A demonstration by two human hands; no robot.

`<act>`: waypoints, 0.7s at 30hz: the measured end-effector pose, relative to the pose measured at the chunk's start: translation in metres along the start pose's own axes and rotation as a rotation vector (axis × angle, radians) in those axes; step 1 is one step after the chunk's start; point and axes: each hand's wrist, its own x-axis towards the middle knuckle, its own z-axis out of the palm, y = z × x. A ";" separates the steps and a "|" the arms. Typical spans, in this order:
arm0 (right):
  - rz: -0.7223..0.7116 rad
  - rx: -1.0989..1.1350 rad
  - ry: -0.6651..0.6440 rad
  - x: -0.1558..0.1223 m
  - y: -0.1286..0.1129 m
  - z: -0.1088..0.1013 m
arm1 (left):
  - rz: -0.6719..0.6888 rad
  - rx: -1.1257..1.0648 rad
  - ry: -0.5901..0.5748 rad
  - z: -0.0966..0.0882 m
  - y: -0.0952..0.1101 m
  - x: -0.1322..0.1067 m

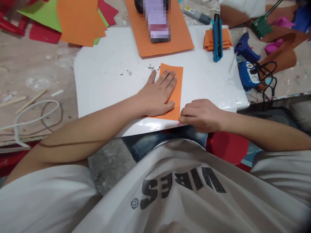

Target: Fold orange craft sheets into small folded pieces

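Note:
A folded-looking strip of orange paper (177, 94) lies on the white board, close to its front edge. My left hand (157, 94) rests flat on this paper with its fingers spread, covering much of its left side. At the paper's lower right corner, my right hand (200, 115) is closed with its fingers curled. A small pink bit shows below its fingertips; what the hand grips is mostly hidden.
Beyond the paper are a larger orange sheet (162, 50) and a blue cutter (217, 38) on folded orange paper (227, 39). A blue glue gun (247, 48) and black cable (269, 69) are right. Coloured sheets (77, 22) lie far left, wooden sticks (31, 100) nearer.

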 end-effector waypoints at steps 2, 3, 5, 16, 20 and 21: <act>0.015 0.056 0.041 -0.003 0.001 -0.002 | 0.002 0.001 -0.002 0.000 0.000 0.000; 0.033 0.092 0.078 -0.004 0.003 -0.002 | 0.003 0.000 -0.002 0.000 0.000 0.000; 0.087 0.144 0.150 -0.004 0.005 -0.002 | 0.003 -0.004 0.004 0.000 0.000 0.001; 0.057 -0.024 0.038 0.000 0.007 0.000 | -0.003 -0.060 0.013 -0.001 0.001 0.000; -0.023 -0.050 0.045 -0.006 0.005 -0.006 | -0.021 -0.033 -0.007 -0.007 0.007 -0.002; -0.036 -0.051 0.048 -0.007 0.005 -0.007 | -0.026 -0.019 -0.017 -0.008 0.008 -0.002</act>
